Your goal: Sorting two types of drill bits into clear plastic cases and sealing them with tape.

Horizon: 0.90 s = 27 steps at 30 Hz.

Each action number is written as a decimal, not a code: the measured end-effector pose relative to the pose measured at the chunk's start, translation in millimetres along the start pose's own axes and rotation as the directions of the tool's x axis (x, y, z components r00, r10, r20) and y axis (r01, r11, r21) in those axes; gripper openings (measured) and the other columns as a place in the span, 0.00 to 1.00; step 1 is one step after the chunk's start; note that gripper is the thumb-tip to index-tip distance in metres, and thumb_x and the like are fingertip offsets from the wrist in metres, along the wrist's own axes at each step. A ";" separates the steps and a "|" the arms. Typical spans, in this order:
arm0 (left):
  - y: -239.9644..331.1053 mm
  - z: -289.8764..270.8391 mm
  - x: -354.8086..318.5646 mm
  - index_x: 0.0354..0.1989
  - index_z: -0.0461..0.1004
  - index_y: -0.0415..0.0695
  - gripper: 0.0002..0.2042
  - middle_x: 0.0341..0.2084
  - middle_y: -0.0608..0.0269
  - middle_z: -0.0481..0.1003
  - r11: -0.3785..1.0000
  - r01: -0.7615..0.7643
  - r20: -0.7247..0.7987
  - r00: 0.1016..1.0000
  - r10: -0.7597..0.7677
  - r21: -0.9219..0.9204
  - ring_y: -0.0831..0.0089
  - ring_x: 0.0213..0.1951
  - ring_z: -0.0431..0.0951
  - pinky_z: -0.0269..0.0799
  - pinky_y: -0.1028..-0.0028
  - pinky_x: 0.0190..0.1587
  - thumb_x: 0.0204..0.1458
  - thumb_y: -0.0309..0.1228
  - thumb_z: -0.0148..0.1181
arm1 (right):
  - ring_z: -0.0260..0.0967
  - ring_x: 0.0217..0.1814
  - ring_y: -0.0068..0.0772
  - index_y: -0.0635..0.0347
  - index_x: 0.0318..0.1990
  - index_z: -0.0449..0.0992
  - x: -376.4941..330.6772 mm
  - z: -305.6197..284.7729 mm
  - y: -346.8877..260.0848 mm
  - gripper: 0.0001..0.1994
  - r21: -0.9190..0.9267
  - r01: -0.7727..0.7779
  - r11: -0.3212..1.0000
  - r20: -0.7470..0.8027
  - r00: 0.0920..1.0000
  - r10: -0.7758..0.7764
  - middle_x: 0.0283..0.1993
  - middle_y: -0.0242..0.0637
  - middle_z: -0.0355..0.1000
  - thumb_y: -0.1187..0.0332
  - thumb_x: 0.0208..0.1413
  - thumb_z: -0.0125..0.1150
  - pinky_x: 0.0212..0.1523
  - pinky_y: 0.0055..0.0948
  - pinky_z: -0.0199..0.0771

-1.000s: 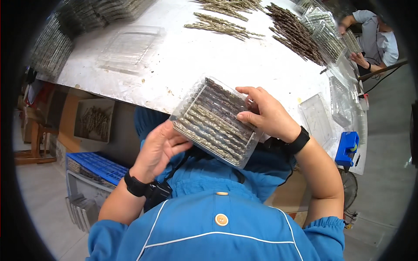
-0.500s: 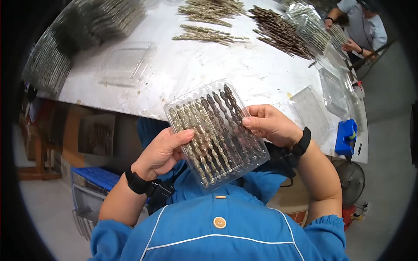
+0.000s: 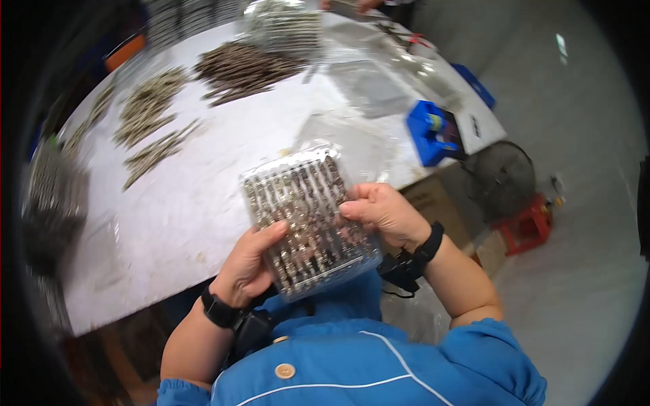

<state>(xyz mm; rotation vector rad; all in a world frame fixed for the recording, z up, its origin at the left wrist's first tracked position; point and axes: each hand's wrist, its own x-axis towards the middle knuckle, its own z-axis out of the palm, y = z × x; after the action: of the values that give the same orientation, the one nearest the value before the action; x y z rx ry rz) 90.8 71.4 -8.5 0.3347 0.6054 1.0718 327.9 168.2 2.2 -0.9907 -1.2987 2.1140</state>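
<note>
A clear plastic blister box (image 3: 310,227) of knobbly twisted sticks is tilted in front of me, over the near table edge. My left hand (image 3: 252,260) grips its left side with the thumb on top. On the opposite side, my right hand (image 3: 387,215) pinches the edge between thumb and fingers. The sticks lie side by side along the box; glare and blur mix their pale and dark colours. Just beyond it, clear plastic covers (image 3: 345,139) lie on the table.
Pale sticks (image 3: 150,105) and dark brown sticks (image 3: 247,68) lie in piles on the white table (image 3: 203,223). Packed boxes (image 3: 281,27) stand behind. A blue tape dispenser (image 3: 428,135) sits at the right edge, near a floor fan (image 3: 500,177) and a red stool (image 3: 525,227).
The view has swung to the right, so the table and piles appear further left and turned. Both hands still hold the box, which now shows glare and blur.
</note>
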 end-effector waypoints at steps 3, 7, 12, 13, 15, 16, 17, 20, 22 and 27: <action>-6.7 22.2 27.0 0.62 0.62 0.36 0.26 0.53 0.51 0.73 0.996 0.087 0.052 0.995 -0.088 0.012 0.62 0.51 0.77 0.77 0.61 0.53 0.57 0.31 0.61 | 0.76 0.33 0.20 0.67 0.42 0.75 -30.4 -19.7 -1.2 0.10 0.070 0.028 0.997 -0.103 0.995 -0.021 0.36 0.36 0.78 0.70 0.58 0.64 0.31 0.16 0.73; -17.5 48.3 60.2 0.61 0.64 0.37 0.24 0.52 0.54 0.74 0.983 0.160 0.077 0.983 -0.167 0.087 0.64 0.51 0.78 0.77 0.62 0.53 0.57 0.32 0.61 | 0.76 0.34 0.23 0.68 0.43 0.74 -65.6 -46.2 -9.0 0.11 0.066 0.084 0.994 -0.197 0.978 -0.070 0.38 0.40 0.78 0.70 0.58 0.64 0.34 0.19 0.76; -21.3 63.8 81.7 0.63 0.63 0.38 0.27 0.53 0.54 0.74 0.960 0.234 0.177 0.949 -0.259 0.154 0.66 0.52 0.77 0.74 0.63 0.55 0.58 0.39 0.60 | 0.76 0.35 0.23 0.69 0.45 0.72 -89.6 -63.5 -8.7 0.12 0.095 0.122 0.988 -0.277 0.957 -0.092 0.38 0.40 0.78 0.70 0.58 0.63 0.36 0.21 0.77; -22.9 63.0 84.9 0.61 0.65 0.39 0.25 0.52 0.57 0.75 0.952 0.296 0.241 0.921 -0.306 0.077 0.68 0.50 0.77 0.75 0.65 0.55 0.58 0.38 0.61 | 0.76 0.35 0.23 0.69 0.45 0.72 -91.3 -65.8 -8.0 0.12 0.122 0.154 0.981 -0.297 0.948 -0.112 0.38 0.40 0.78 0.71 0.58 0.63 0.36 0.21 0.78; -25.3 62.8 86.9 0.62 0.64 0.40 0.27 0.53 0.58 0.74 0.953 0.292 0.261 0.916 -0.304 0.084 0.68 0.52 0.76 0.73 0.64 0.56 0.58 0.40 0.62 | 0.76 0.35 0.24 0.70 0.45 0.72 -89.5 -67.4 -10.5 0.12 0.163 0.146 0.976 -0.251 0.963 -0.102 0.39 0.40 0.77 0.71 0.58 0.63 0.36 0.23 0.78; -27.3 63.3 88.4 0.64 0.62 0.40 0.30 0.55 0.56 0.72 0.952 0.287 0.229 0.925 -0.304 0.104 0.65 0.55 0.74 0.71 0.61 0.58 0.57 0.42 0.62 | 0.76 0.36 0.24 0.70 0.45 0.72 -88.9 -67.7 -10.4 0.12 0.159 0.171 0.972 -0.279 0.953 -0.122 0.39 0.40 0.77 0.71 0.58 0.63 0.36 0.23 0.79; -28.5 63.0 89.9 0.66 0.59 0.40 0.33 0.58 0.53 0.70 0.951 0.284 0.197 0.932 -0.304 0.124 0.63 0.57 0.72 0.69 0.59 0.61 0.56 0.43 0.63 | 0.76 0.36 0.25 0.70 0.44 0.72 -87.8 -68.8 -9.9 0.12 0.153 0.197 0.968 -0.307 0.941 -0.143 0.39 0.40 0.77 0.71 0.58 0.64 0.36 0.24 0.79; -28.6 67.3 95.0 0.63 0.63 0.39 0.28 0.56 0.57 0.72 0.958 0.267 0.228 0.931 -0.284 0.105 0.66 0.55 0.74 0.71 0.63 0.58 0.57 0.37 0.63 | 0.76 0.37 0.25 0.70 0.45 0.72 -84.2 -78.5 -7.0 0.13 0.180 0.190 0.965 -0.262 0.955 -0.139 0.40 0.40 0.77 0.70 0.58 0.64 0.37 0.24 0.79; -29.1 72.3 98.2 0.62 0.63 0.38 0.27 0.55 0.56 0.72 0.960 0.253 0.215 0.937 -0.274 0.119 0.66 0.54 0.75 0.73 0.62 0.57 0.57 0.35 0.62 | 0.76 0.37 0.25 0.70 0.45 0.72 -80.0 -80.7 -3.3 0.13 0.185 0.184 0.966 -0.283 0.951 -0.127 0.40 0.40 0.77 0.70 0.58 0.65 0.37 0.25 0.80; -33.9 75.8 110.4 0.61 0.63 0.34 0.23 0.52 0.52 0.74 0.955 0.289 0.151 0.943 -0.297 0.069 0.65 0.50 0.78 0.78 0.64 0.52 0.58 0.28 0.58 | 0.76 0.38 0.24 0.69 0.46 0.71 -83.1 -94.6 -4.5 0.14 0.187 0.142 0.972 -0.263 0.961 -0.090 0.40 0.37 0.77 0.68 0.59 0.64 0.40 0.25 0.79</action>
<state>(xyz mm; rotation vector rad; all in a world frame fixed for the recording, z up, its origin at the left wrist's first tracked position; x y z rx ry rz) 198.9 157.0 0.5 0.3547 0.5174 0.7375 453.8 165.1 6.3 -1.0295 -0.9698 1.9140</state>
